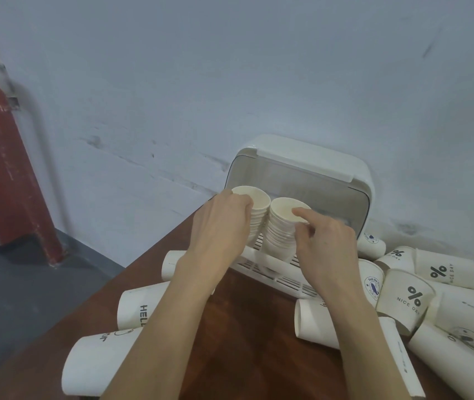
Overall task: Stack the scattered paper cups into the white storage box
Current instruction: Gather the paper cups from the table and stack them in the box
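Observation:
The white storage box (359,180) stands against the wall with its lid raised and its slotted tray (261,268) sticking out in front. Two tall stacks of paper cups stand on the tray. My left hand (221,223) grips the left stack (257,206) near its rim. My right hand (325,241) holds the right stack (280,226), with the thumb over the top cup's rim. Loose white cups lie on their sides around the box: a "NICE DAY" cup (407,300) at right, a "HELLO" cup (137,308) at left.
The brown wooden table (247,342) has its left edge running diagonally, with grey floor (22,284) below. A red pillar (8,174) stands at far left. A pile of several printed cups (446,313) crowds the table's right side. A grey wall is behind.

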Demonstrator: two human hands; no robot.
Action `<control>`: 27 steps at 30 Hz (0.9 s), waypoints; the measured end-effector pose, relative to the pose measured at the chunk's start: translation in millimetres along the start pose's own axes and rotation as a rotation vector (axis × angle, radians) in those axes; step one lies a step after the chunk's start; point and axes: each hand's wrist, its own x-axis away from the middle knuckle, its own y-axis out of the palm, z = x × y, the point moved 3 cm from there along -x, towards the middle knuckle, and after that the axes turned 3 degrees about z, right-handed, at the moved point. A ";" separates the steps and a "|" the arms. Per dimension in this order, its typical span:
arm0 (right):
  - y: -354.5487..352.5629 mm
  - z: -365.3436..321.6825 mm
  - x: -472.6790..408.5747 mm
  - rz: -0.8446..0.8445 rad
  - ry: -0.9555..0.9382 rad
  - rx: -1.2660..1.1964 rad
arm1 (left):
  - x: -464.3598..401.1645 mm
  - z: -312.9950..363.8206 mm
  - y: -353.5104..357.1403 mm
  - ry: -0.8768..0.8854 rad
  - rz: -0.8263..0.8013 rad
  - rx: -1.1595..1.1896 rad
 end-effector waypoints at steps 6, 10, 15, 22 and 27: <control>-4.6 2.2 -0.6 0.012 0.005 0.008 | 0.6 0.1 3.7 0.023 -0.033 -0.012; -13.2 5.6 0.5 0.032 0.025 -0.019 | 2.3 7.5 -4.2 0.020 -0.009 -0.010; -48.4 11.3 15.6 0.072 0.066 -0.035 | 15.9 42.6 -16.3 0.121 0.017 0.087; -100.6 34.3 57.9 0.059 0.133 0.030 | 63.9 107.2 22.7 0.502 -0.281 0.085; -119.6 57.6 62.6 0.070 0.194 0.056 | 92.3 123.3 52.3 0.641 -0.411 0.030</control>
